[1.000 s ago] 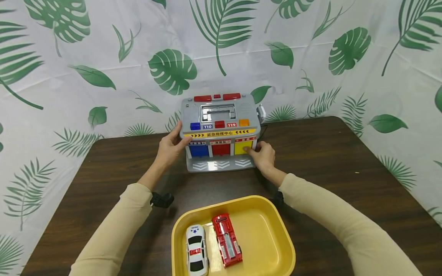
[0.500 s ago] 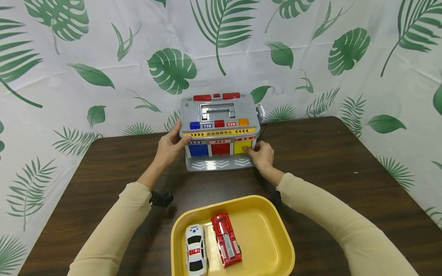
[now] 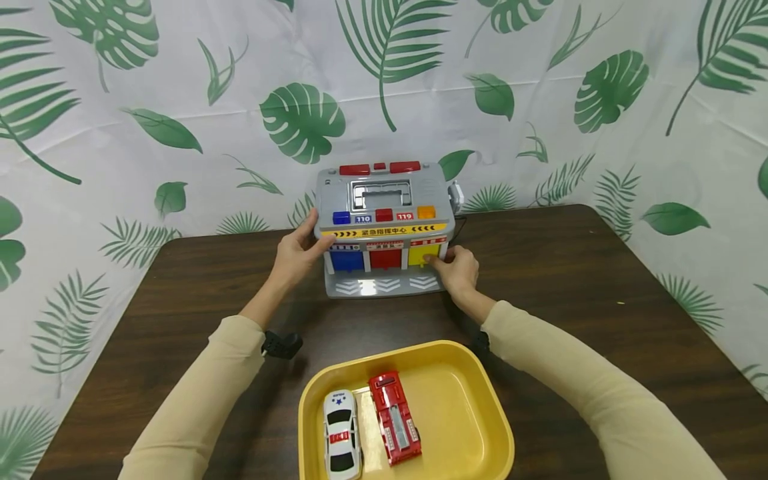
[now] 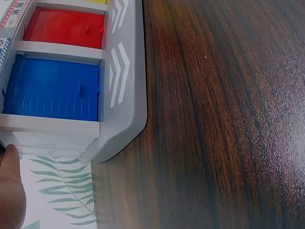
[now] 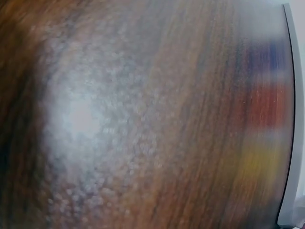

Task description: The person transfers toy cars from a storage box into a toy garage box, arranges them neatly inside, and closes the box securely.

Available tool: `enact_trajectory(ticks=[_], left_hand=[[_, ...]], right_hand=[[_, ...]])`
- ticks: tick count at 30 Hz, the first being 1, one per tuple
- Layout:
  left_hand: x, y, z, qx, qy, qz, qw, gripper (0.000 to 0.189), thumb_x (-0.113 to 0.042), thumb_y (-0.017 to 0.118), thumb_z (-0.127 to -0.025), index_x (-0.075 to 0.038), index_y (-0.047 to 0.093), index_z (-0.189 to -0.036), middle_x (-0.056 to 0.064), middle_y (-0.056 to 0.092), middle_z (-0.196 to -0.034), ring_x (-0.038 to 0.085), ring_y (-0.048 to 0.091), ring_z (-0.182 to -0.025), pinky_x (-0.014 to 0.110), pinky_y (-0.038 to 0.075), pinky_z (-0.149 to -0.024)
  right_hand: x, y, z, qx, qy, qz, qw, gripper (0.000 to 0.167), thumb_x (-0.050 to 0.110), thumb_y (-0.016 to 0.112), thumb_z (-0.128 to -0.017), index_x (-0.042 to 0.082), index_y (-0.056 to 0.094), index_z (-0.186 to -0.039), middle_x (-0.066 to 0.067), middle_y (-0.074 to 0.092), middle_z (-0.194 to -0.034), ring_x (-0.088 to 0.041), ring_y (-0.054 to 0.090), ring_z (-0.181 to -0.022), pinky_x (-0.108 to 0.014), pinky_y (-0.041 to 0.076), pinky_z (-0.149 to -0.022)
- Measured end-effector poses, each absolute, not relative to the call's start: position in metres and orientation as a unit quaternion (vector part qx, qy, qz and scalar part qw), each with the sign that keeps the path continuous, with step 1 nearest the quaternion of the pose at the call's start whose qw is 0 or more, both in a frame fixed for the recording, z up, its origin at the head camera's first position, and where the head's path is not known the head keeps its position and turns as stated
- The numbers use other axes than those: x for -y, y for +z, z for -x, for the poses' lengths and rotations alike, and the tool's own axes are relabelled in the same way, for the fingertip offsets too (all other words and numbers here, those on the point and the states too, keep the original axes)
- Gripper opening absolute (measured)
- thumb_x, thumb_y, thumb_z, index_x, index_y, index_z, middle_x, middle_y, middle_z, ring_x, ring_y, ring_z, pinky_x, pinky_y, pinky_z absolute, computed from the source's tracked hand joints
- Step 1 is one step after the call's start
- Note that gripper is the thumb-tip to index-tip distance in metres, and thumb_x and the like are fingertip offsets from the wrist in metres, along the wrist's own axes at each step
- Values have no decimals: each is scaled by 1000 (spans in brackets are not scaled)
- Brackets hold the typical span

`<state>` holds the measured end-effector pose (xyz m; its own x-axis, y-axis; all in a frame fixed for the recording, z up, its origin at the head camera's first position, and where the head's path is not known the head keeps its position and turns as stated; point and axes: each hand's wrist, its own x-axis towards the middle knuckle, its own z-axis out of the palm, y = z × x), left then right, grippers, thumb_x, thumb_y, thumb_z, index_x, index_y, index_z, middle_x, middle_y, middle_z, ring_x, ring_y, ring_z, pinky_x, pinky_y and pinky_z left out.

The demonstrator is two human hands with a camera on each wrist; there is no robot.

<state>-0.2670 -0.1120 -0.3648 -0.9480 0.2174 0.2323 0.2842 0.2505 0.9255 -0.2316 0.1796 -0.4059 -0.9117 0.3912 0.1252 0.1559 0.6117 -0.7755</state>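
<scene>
In the head view, at the left, the left hand [image 3: 294,257] holds the left end of the toy garage [image 3: 375,233], its thumb on the front and its fingers along the side. The garage stands on the table [image 3: 540,267] near the leaf-patterned cloth [image 3: 414,143]; its blue door [image 3: 347,261], red door [image 3: 385,259] and yellow door [image 3: 423,253] look closed. Nearer to the person is the yellow tray [image 3: 459,427], with the white police car [image 3: 341,427] on its left and the red fire truck [image 3: 396,420] beside it. At the right, the right hand [image 3: 459,270] grips the garage's other end, with its thumb on the yellow door.

I judge that the step in hand is to steady or place the garage; a next move would call for an even grip at both ends, or for letting go softly.

The left wrist view shows the small knobs of the blue and red doors more clearly, but no right hand. The right wrist view shows no hand, only the garage's grey edge and the doors' colours reflected on the table.
</scene>
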Motion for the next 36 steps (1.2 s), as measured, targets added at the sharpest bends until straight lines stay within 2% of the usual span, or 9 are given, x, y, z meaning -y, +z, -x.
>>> enact_trajectory(ticks=[12,20,27,36], left_hand=[[110,-367,268,789,-592,160,31,69,-23,63,-91,-8,25,-147,2,21,-153,20,36,-135,35,37,-107],[105,-344,248,785,-598,160,22,66,-12,60,-92,3,23,-145,14,20,-153,28,33,-136,40,35,-107],[104,-340,247,786,-596,163,29,66,-12,61,-92,4,23,-144,15,20,-153,28,34,-135,40,35,-108],[107,-340,248,780,-604,159,30,66,-12,61,-92,4,24,-144,14,21,-152,28,36,-134,39,36,-107]], right_hand=[[-185,-406,230,884,428,151,113,37,30,73,-82,-2,63,-95,-18,66,-93,-26,56,-83,-32,43,-68],[-192,-404,230,874,456,148,83,35,27,72,-82,-3,63,-99,-18,65,-97,-24,54,-85,-27,43,-66],[-197,-396,228,861,483,141,73,36,26,71,-83,-3,63,-102,-12,62,-92,-17,53,-80,-18,42,-62],[-200,-389,221,832,535,127,72,34,17,69,-85,-4,60,-110,-9,57,-94,-12,50,-80,-10,44,-62]])
